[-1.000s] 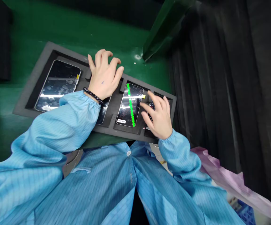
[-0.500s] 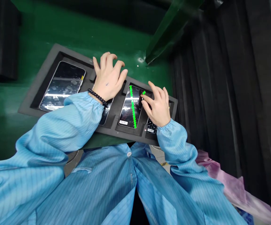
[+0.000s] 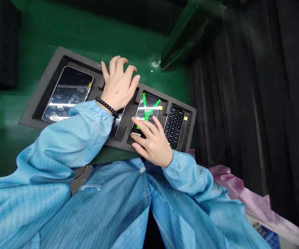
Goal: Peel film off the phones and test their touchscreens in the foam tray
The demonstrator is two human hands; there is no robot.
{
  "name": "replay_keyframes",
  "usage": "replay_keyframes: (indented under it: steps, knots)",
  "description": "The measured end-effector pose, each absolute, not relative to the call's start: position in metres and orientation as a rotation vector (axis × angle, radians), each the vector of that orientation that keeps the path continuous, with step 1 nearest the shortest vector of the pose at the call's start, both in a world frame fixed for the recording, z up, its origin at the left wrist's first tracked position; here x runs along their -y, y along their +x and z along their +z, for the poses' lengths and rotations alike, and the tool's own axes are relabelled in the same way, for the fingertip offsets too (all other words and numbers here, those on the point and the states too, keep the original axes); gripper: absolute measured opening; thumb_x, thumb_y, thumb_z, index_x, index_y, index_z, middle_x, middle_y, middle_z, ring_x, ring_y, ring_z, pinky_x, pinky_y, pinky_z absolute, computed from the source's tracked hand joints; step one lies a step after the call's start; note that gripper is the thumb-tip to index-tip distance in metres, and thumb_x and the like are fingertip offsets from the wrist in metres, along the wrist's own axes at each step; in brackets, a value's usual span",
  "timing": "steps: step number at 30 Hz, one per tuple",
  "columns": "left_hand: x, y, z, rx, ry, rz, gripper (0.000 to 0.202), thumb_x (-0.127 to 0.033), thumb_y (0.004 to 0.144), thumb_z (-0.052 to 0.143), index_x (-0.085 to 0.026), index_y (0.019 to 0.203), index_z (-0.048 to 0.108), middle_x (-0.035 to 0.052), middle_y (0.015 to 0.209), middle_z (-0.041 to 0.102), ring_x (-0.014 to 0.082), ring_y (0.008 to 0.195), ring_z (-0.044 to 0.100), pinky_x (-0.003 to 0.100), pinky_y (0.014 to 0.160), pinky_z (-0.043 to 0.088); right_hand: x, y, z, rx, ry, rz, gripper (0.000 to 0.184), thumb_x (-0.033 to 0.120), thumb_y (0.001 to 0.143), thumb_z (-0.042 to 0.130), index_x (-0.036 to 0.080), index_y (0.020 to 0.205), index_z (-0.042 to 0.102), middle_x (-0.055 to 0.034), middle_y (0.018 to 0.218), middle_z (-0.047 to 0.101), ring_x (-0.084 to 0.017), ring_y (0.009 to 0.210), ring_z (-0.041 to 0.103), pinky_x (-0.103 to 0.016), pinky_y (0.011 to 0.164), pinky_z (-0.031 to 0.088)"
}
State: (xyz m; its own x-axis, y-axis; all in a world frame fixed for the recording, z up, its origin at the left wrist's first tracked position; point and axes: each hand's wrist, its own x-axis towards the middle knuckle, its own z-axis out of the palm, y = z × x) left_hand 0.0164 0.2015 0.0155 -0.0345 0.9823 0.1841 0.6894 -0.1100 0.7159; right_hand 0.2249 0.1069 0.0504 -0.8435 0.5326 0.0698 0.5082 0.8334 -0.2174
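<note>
My right hand (image 3: 153, 141) is over the lower part of a smartphone (image 3: 152, 102), fingers spread and the index finger at its screen. Jagged green lines cross that screen in a Y-like shape. My left hand (image 3: 119, 83) hovers with bent, parted fingers above another smartphone (image 3: 117, 126), which it and the sleeve mostly cover. Both phones lie in recesses of a dark foam tray (image 3: 53, 57). To the right, a phone with a grid menu (image 3: 175, 124) is lit. A dark-screened phone (image 3: 69, 90) with a yellow tab fills the leftmost recess.
The tray rests on a green surface (image 3: 87, 41). A green post (image 3: 180, 38) rises beyond it, and dark curtain-like folds (image 3: 232, 103) hang on the right. Pink cloth (image 3: 240, 186) shows at lower right, with a dark block (image 3: 1, 45) at far left.
My right hand has moved from the phone's upper right edge down and left across its screen. A second, diagonal green line now joins the first. My left hand has barely moved.
</note>
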Motion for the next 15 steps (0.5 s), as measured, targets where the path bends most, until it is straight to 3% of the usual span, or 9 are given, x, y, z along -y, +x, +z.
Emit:
replay_keyframes:
  steps: [3,9,15]
  knots:
    - [-0.201,0.019,0.019,-1.847,1.804,0.877,0.062,-0.067,0.093,0.022,-0.03,0.127,0.058,0.0029,0.15,0.041,0.0366,0.149,0.017,0.068,0.122,-0.007,-0.098,0.221,0.051,2.882,-0.709,0.338,0.036,0.039,0.102,0.043,0.02,0.101,0.074,-0.0093,0.155,0.048,-0.025,0.134,0.05,-0.054,0.126,0.019]
    - [-0.199,0.015,0.015,-1.707,1.947,0.99,0.055,-0.064,0.094,0.023,-0.043,0.139,0.048,-0.0027,0.148,0.046,0.0273,0.154,0.009,0.056,0.128,-0.007,-0.114,0.257,0.082,2.599,-1.048,0.273,0.032,0.034,0.101,0.044,0.027,0.115,0.072,-0.0066,0.154,0.049,-0.026,0.138,0.048,-0.055,0.123,0.026]
    - [-0.197,0.022,0.027,-1.478,2.193,0.847,0.048,-0.054,0.1,0.027,-0.034,0.131,0.057,0.004,0.151,0.043,0.0318,0.152,0.022,0.062,0.127,0.003,-0.138,0.32,0.066,2.179,-1.44,0.075,0.036,0.031,0.102,0.04,0.022,0.119,0.07,-0.0111,0.147,0.053,-0.03,0.135,0.05,-0.056,0.117,0.035]
